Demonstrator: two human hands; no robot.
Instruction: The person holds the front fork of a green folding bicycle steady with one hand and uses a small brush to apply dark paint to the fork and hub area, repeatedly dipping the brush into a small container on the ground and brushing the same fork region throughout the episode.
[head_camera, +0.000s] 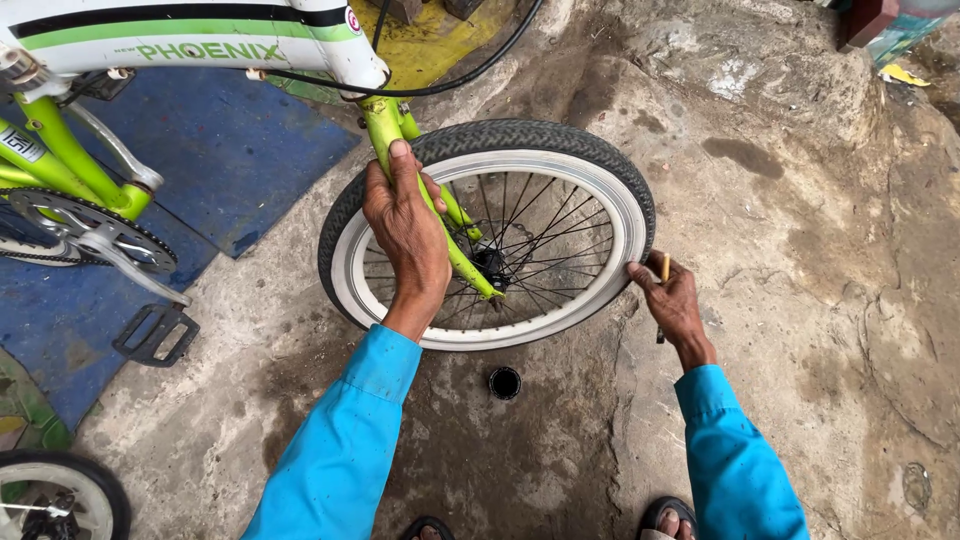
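Wheel (590, 190): between both hands, lying tilted
Left hand (405, 235): wrapped round green fork (455, 245)
Right hand (672, 300): fingertips on tyre edge, pinching small stick (665, 268)

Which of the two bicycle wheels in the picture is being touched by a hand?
The front wheel under the green fork: the right hand touches its white sidewall, and the left hand grips the fork. The other wheel, at the bottom-left corner, is untouched.

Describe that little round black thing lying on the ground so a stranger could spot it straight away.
Start at the bicycle's front wheel with its white sidewall. Just below its lowest edge, on the stained concrete floor, between the two blue sleeves, lies a small black ring-shaped cap, the only loose round piece there.
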